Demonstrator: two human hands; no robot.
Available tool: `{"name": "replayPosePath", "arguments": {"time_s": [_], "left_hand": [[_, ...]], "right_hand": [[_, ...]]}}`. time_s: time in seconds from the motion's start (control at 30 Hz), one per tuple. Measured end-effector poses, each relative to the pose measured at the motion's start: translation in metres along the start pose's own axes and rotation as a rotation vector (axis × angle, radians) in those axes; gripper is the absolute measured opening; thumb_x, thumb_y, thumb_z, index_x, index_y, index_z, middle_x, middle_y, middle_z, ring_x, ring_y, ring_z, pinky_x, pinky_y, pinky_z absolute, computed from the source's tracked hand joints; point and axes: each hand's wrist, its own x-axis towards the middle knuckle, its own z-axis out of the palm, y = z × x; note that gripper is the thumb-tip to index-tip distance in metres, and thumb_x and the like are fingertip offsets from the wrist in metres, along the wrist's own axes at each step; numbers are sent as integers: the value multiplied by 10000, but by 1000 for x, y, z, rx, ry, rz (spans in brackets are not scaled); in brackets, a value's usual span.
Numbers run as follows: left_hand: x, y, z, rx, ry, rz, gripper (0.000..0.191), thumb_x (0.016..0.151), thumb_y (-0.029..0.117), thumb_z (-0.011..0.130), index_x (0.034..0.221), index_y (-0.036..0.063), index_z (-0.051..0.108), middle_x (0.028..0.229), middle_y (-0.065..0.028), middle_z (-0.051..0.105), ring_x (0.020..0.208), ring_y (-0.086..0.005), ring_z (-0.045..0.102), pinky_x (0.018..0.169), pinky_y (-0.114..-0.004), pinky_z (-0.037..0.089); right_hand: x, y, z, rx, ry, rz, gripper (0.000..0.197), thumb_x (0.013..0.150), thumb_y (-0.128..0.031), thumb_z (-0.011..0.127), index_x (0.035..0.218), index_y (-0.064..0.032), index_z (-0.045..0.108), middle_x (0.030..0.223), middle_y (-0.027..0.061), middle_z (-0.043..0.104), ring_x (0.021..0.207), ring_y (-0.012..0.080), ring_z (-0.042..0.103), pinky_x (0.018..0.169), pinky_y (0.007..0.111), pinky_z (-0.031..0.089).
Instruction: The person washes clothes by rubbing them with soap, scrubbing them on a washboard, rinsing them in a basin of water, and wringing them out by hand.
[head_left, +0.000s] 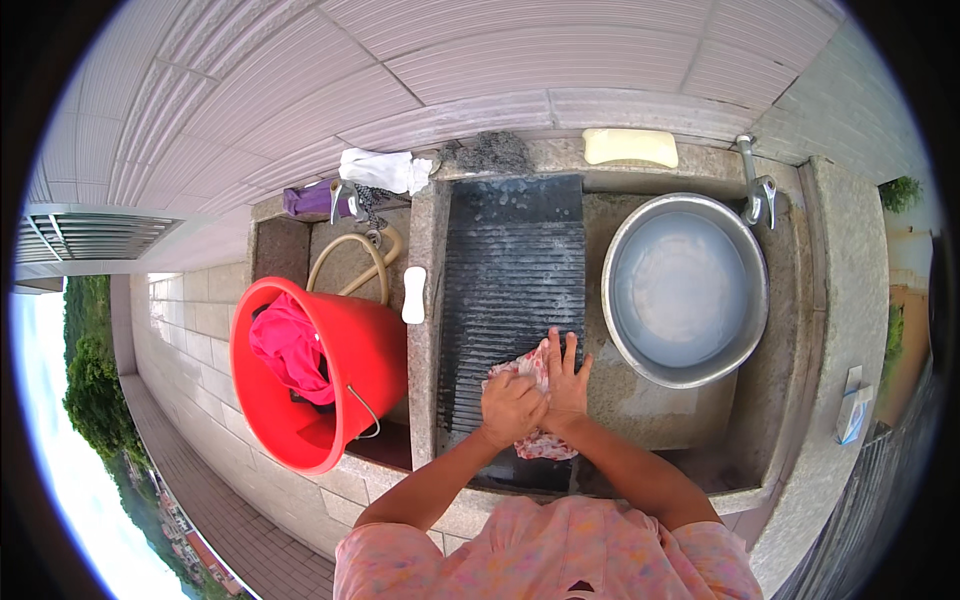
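Observation:
On the lower part of a dark ridged washboard slab (514, 262) lies a bunched cloth with a red and white pattern (546, 445). My left hand (514, 406) is closed on the cloth, knuckles up. Beside it, my right hand (568, 382) presses down with its fingers spread, its palm over the cloth's right edge and the fingertips pointing away from me. Part of the cloth is hidden under both hands. To the right of the washboard, a round metal basin (759, 330) holds cloudy water.
A red bucket (367, 352) with pink and dark clothes (289, 345) leans in the left sink, near a beige hose (337, 244). A white soap bar (413, 295) lies on the divider. The back ledge bears a yellow soap bar (630, 147), grey mesh (495, 152) and white cloth (379, 170). Faucet (750, 184) at right.

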Motion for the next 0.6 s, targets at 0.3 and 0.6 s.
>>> {"name": "replayPosePath", "arguments": {"time_s": [0.3, 0.6], "left_hand": [[126, -55, 37, 261, 269, -436, 377, 723, 420, 671, 803, 59, 596, 1130, -88, 498, 976, -312, 441, 837, -413, 336], [38, -19, 26, 179, -44, -123, 161, 677, 222, 668, 666, 84, 586, 787, -67, 571, 755, -290, 533, 687, -392, 454]], "right_hand": [[-3, -15, -10, 134, -12, 35, 910, 747, -605, 483, 1360, 32, 267, 1455, 181, 137, 1329, 395, 108, 974, 643, 176], [4, -14, -14, 103, -26, 35, 914, 732, -583, 514, 1354, 43, 275, 1453, 188, 135, 1325, 403, 118, 973, 641, 178]]}}
